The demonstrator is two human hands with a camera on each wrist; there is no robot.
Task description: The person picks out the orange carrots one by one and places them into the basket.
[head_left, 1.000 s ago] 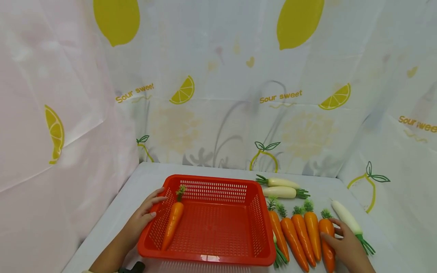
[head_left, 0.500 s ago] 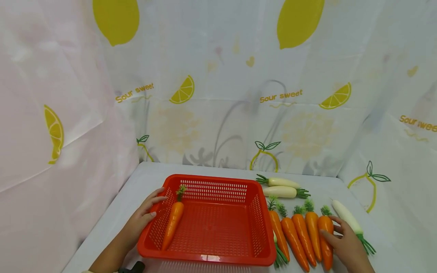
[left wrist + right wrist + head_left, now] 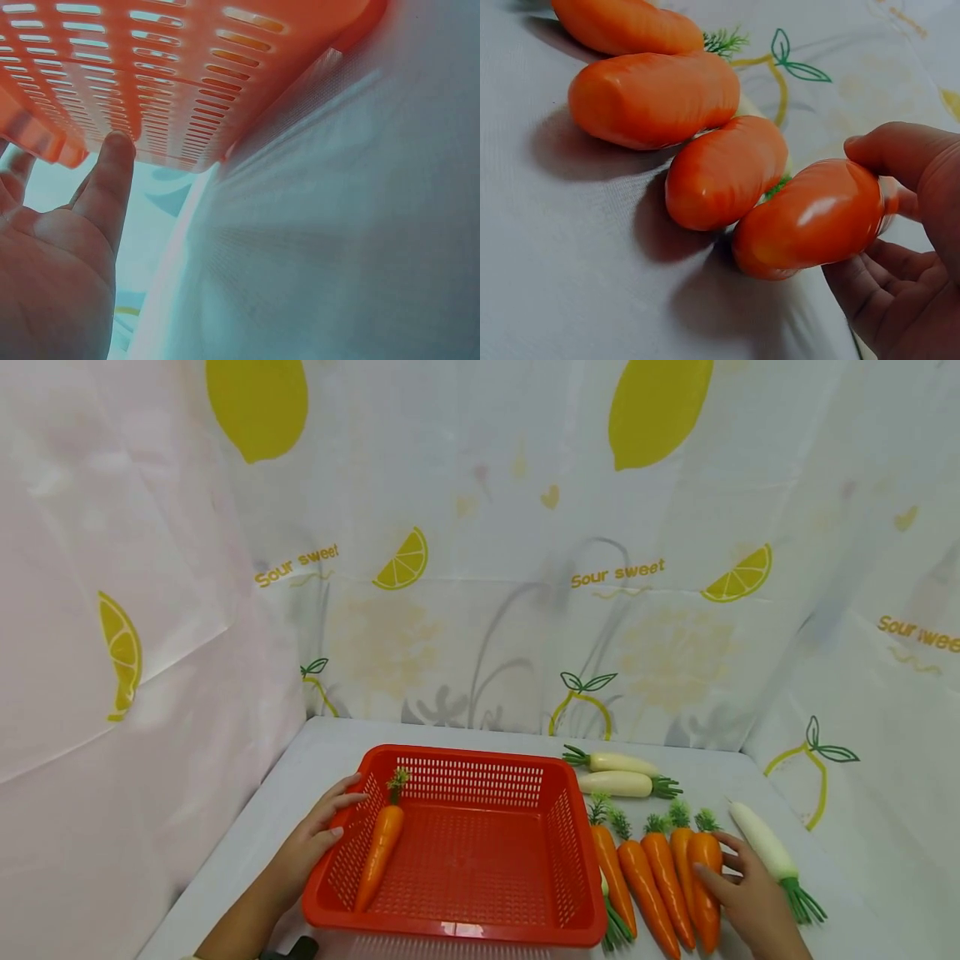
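Observation:
My left hand [image 3: 311, 839] rests against the left side of a red plastic basket [image 3: 457, 928], fingers fairly straight at the rim. In the left wrist view, one fingertip touches the slotted outer wall [image 3: 180, 97]. One orange carrot [image 3: 381, 852] with a green top lies inside along the left wall. Right of the basket, my right hand [image 3: 753, 893] holds the rightmost carrot [image 3: 706, 881] between thumb and fingers; the right wrist view shows this carrot [image 3: 810, 221] gripped at its side, against its neighbour [image 3: 727, 172]. In the head view, it partly covers that carrot [image 3: 681, 852].
Several more carrots [image 3: 648, 889] lie in a row beside the basket. Two white radishes [image 3: 618, 782] are behind them, another radish [image 3: 763, 839] is at the far right, and green leaves [image 3: 617, 928] show by the basket's front right corner. Lemon-print cloth [image 3: 480, 610] encloses the table.
My right hand has shifted left with the rightmost carrot, which now overlaps the carrot beside it. The left hand and the basket have stayed in place.

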